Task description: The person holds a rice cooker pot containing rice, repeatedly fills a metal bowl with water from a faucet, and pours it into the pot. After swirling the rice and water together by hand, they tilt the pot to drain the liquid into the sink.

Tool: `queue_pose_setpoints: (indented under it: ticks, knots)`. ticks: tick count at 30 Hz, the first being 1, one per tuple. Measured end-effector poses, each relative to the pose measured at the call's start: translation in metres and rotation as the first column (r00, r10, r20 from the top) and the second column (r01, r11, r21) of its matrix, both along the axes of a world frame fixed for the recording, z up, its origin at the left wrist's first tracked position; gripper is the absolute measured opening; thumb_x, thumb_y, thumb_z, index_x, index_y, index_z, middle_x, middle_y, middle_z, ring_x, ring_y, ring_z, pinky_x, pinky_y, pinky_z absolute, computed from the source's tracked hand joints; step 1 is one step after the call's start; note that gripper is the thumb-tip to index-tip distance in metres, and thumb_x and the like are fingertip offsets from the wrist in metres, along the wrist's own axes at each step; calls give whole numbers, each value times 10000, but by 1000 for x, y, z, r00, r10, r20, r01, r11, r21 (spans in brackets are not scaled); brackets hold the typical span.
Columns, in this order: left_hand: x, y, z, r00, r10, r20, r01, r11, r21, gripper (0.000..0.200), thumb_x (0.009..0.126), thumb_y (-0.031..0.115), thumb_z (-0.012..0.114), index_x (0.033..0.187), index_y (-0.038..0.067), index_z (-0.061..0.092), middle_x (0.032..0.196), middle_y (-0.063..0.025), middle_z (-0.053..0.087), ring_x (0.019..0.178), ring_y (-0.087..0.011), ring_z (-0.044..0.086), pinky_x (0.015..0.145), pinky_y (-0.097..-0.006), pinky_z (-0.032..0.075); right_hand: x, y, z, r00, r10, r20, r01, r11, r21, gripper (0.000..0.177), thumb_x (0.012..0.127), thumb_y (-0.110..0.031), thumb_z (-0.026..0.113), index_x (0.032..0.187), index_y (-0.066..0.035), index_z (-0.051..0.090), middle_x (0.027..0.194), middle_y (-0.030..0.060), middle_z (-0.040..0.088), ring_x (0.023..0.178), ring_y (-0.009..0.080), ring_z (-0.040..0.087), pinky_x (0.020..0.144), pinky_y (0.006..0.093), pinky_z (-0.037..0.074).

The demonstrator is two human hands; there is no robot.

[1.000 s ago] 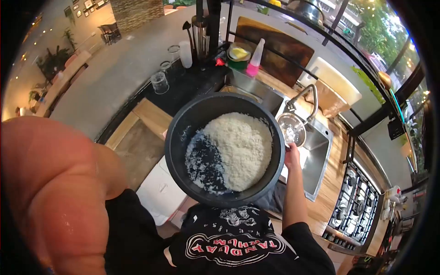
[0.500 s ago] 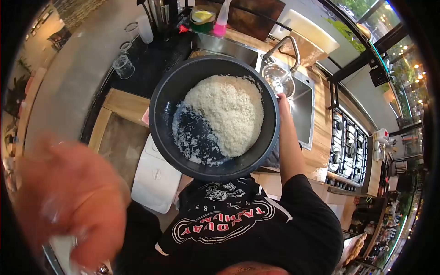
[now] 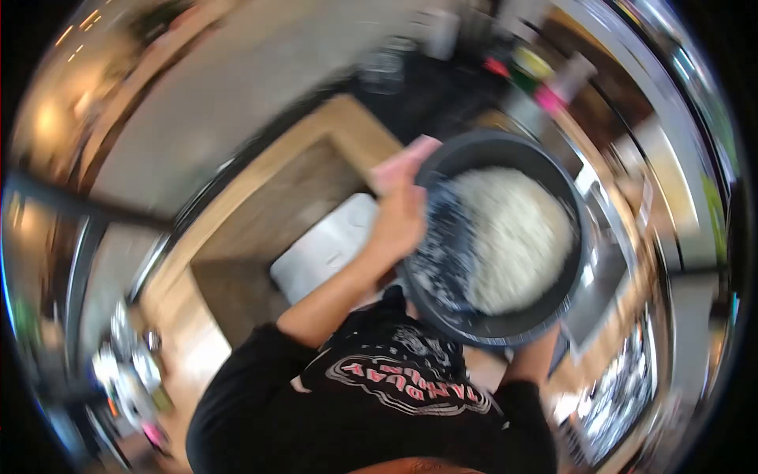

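A wide, dark round pot point(image 3: 442, 310) is held out in front of my body. White cooked rice point(image 3: 517, 237) is heaped on its right side, and scattered grains cling to the bare dark bottom on the left. My left hand point(image 3: 401, 217) is closed at the pot's left rim, with a pink cloth point(image 3: 407, 164) between hand and pot. My right forearm reaches up to the pot's lower right side. The right hand itself is hidden behind the pot, which it appears to support.
A wooden-framed recess point(image 3: 260, 213) holds a white, lidded-looking appliance point(image 3: 335, 245) left of the pot. Behind are a black counter point(image 3: 426, 103) and blurred glasses point(image 3: 383, 73). A sink point(image 3: 604, 292) and a gas stove point(image 3: 620, 387) lie to the right.
My left hand has come from close to the camera to the pot's left rim. The view has swung left, so pot, sink and stove appear further right, blurred by motion.
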State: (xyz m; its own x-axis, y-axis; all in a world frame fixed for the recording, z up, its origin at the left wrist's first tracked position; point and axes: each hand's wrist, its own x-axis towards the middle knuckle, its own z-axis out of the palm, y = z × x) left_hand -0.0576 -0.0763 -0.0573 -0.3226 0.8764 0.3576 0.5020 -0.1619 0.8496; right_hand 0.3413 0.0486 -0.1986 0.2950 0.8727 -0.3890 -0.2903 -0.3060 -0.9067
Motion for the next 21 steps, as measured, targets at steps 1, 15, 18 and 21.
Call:
queue_pose_setpoints:
  ticks: [1,15,18,21]
  knots:
    - [-4,0,-6,998,32,-59,-29,999,42,411,934,157,375,1320,24,324,1254,-229,448,1198,-365,428,1018,-403,316,-8,2,-4,999,32,-6,-32,999,-4,366,846,-251,441,1082,28,465,1017,193,576,882,284,576,822,379,473]
    - [-1,-16,-1,971,138,193,-120,988,-102,401,920,165,444,1299,48,389,1156,-252,534,1067,-414,511,906,-421,413,-30,-19,-7,996,76,45,-74,996,-44,395,864,-285,452,1103,28,464,1027,186,577,892,278,580,812,371,477]
    - [-2,-15,-3,973,128,190,-116,991,-71,393,921,172,442,1290,46,399,1163,-251,530,1080,-411,506,913,-419,410,-25,-18,-4,995,73,62,-72,997,-32,401,867,-293,455,1107,28,464,1029,185,577,894,276,581,810,370,478]
    - [-1,-11,-9,974,156,166,-154,988,-26,348,900,158,447,1229,45,453,1104,-249,556,1052,-405,519,895,-436,412,-23,-6,1,994,93,58,-93,996,-7,407,871,-300,457,1112,28,464,1032,184,578,896,275,581,808,368,479]
